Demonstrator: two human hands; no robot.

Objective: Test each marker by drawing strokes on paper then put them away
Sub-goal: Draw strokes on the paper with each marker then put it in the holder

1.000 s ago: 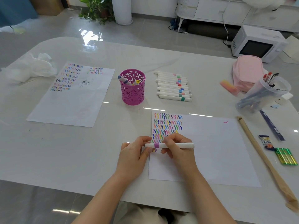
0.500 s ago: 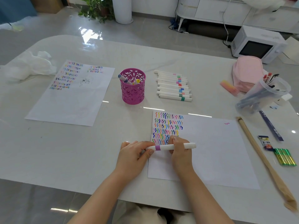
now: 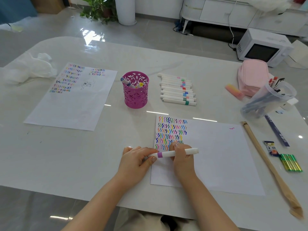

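Both hands are holding the purple-banded marker level over the paper at six o'clock, the left hand now pinching what is probably its cap end, the right hand wrapping the barrel, suggesting capping before storage in the pink cup at eleven o'clock.

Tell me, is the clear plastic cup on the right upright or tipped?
Tipped. The clear plastic cup leans on the table, mouth toward the pink pouch, pens inside slanted.
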